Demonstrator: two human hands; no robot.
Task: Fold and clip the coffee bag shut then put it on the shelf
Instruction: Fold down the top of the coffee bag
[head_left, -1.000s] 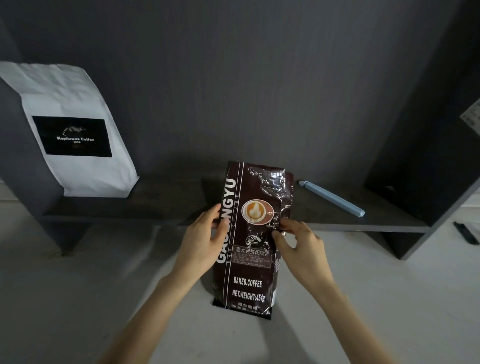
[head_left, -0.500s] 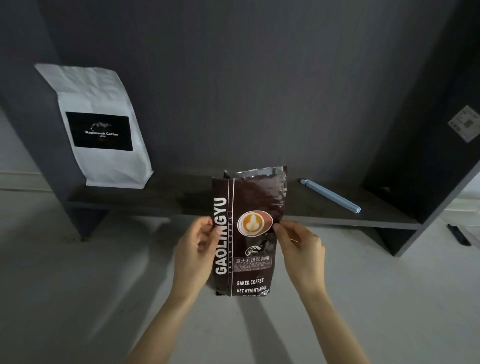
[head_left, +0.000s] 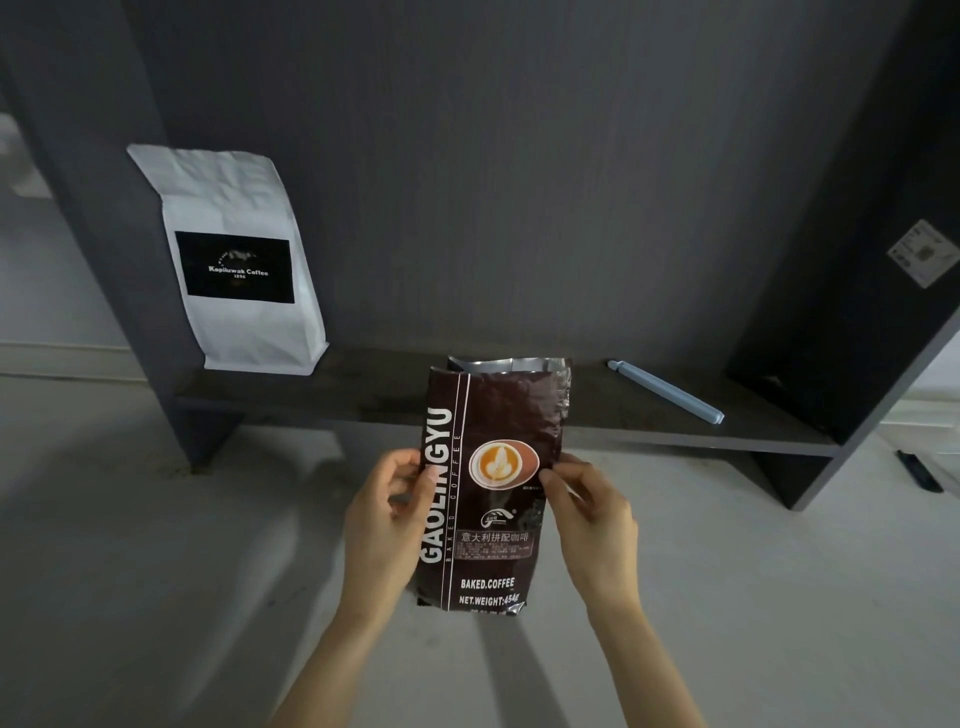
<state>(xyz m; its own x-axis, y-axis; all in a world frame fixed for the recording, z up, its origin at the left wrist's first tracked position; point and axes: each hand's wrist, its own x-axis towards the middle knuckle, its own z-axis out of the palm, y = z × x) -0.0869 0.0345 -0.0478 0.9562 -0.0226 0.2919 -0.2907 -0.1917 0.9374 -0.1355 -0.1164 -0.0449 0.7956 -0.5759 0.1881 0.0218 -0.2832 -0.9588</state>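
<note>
— Where is the brown coffee bag (head_left: 488, 493) right now?

— Upright in front of the dark shelf (head_left: 649, 415), held off the pale floor (head_left: 130, 519), its top edge overlapping the shelf board in the head view. The printed face is turned toward the camera, with a latte cup picture in the middle and "GAOLINGYU" running up the left side.

— Is the top closed?

— No. The mouth stands open and unfolded, and the silver lining shows along the rim.

— And the hands?

— Both are clamped on the bag. The left hand (head_left: 384, 525) grips the bag's left edge about halfway up, thumb on the front over the white lettering, the other fingers behind. The right hand (head_left: 592, 519) pinches the right edge at about the same height, its fingertips beside the cup picture.

— What sits on the shelf?

— To the bag's right lies a long pale blue clip (head_left: 666, 392), flat on the board, angled toward the shelf's front edge, well apart from the bag. To the bag's left a white coffee bag (head_left: 234, 260) with a black label stands at the shelf's left end, leaning against the upright side panel.

— Anything else near the shelf?

— A small dark object (head_left: 919, 470) lies on the floor past its right end; I cannot tell what it is.
</note>
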